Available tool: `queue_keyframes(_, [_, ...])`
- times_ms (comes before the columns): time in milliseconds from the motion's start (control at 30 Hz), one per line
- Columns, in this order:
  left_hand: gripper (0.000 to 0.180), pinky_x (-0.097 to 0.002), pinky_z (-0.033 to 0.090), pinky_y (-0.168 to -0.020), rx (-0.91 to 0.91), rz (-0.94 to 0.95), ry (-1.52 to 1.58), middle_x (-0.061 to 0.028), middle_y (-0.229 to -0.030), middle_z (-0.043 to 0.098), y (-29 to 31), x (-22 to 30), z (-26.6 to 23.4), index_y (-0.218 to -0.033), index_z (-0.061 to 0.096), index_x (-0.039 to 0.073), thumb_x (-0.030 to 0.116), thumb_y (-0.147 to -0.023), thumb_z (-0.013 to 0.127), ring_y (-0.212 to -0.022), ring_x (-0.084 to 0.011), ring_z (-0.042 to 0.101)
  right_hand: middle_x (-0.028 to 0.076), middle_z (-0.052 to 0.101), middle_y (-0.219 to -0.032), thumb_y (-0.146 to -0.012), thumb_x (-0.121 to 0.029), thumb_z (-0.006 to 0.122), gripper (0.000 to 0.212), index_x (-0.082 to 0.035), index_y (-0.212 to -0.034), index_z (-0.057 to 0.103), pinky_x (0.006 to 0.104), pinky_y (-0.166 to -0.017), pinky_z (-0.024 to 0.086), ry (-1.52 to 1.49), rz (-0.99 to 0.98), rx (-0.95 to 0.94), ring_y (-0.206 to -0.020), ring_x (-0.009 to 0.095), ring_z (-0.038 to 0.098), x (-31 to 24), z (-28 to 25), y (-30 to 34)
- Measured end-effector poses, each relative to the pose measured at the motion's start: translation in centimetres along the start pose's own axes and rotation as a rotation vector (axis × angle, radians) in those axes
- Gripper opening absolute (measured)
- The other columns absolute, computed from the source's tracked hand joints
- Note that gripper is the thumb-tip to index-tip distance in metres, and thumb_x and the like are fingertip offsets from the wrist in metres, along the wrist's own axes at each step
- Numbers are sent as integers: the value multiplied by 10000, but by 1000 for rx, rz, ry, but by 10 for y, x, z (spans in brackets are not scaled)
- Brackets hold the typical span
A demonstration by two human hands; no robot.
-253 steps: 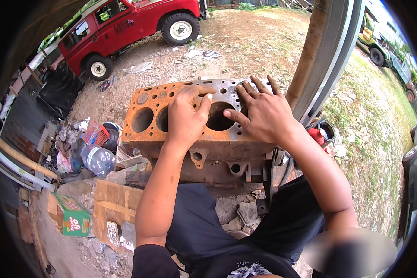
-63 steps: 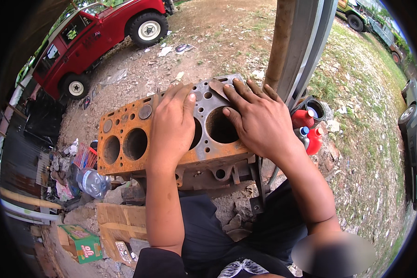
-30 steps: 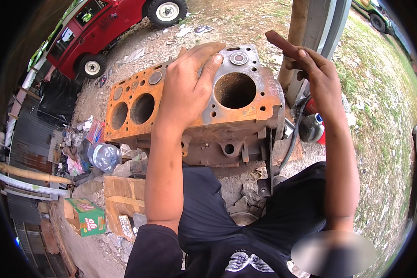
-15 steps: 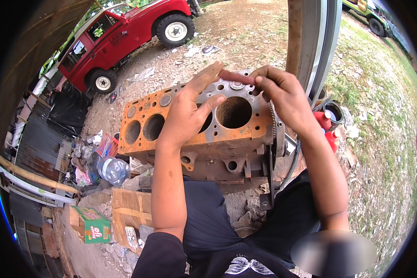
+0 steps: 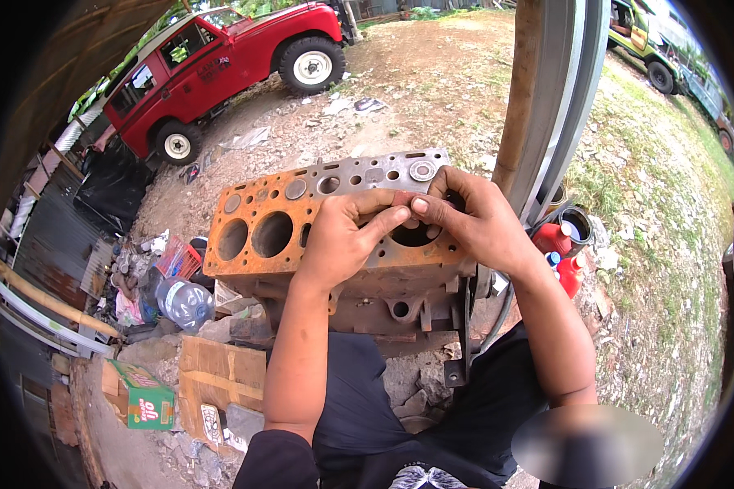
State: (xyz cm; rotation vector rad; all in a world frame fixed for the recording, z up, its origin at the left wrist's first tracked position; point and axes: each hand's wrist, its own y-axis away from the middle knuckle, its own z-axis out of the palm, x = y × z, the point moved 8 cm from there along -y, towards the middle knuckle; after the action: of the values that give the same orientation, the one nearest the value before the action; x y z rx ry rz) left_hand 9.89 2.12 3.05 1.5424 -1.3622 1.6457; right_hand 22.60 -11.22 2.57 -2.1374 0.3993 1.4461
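A rusty engine block [image 5: 351, 287] lies before me, its flat top face pierced by large round cylinder bores [image 5: 272, 234] and smaller holes. The left part of that face is orange with rust; the right part shows grey metal. Over the right-hand bores, my left hand [image 5: 334, 240] and my right hand [image 5: 485, 218] meet at the fingertips. Both pinch a small reddish-brown piece of sandpaper [image 5: 403, 198], mostly covered by the fingers. My hands hide part of the bores beneath them.
Red bottles [image 5: 553, 239] and a black bucket [image 5: 577, 224] stand right of the block, near a post [image 5: 538, 114]. At left are a clear plastic jug [image 5: 186, 303], a cardboard box [image 5: 220, 379] and a green carton [image 5: 143, 399]. A red off-road vehicle [image 5: 228, 69] is parked beyond.
Both hands have come lower and nearer to me, from the block's far edge to over the bores. The fingertips have drawn together, so less of the sandpaper shows.
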Motion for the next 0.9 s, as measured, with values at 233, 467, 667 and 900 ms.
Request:
queue_keyframes(233, [183, -310, 623, -908, 45, 76, -200, -115, -1078, 875, -4, 7, 15, -1184, 867, 23, 53, -1029, 774, -985, -140, 815, 21, 713, -864, -1083, -210, 793, 267, -12, -998, 636, 293, -677, 563, -71, 47, -57, -878, 67, 699, 3, -18, 12])
queue_keyframes(467, [202, -374, 632, -879, 86, 296, -374, -150, -1027, 859, -1, 18, 37, -1153, 869, 41, 81, -960, 827, -930, -259, 833, 29, 709, -1084, -1106, -160, 752, 190, -6, -1111, 642, 284, -879, 578, -88, 46, -3, -1033, 53, 651, 0, -25, 38])
queue_keyframes(667, [257, -452, 612, -952, 164, 367, -644, -179, -1155, 818, 2, 20, 39, -1207, 835, 43, 81, -953, 831, -1057, -350, 789, 82, 813, -1044, -1020, -93, 808, 207, -19, -1212, 829, 331, -857, 611, 269, 80, 293, -989, 152, 778, -10, -61, 45])
queue_keyframes(900, [238, -451, 557, -1099, 268, 278, -782, -170, -1385, 751, -3, 14, 1, -1210, 845, 48, 110, -983, 809, -1303, -371, 701, 90, 829, -1207, -928, -14, 805, 245, -74, -1158, 866, 407, -892, 638, 724, -400, 264, -984, 282, 791, -20, -43, 44])
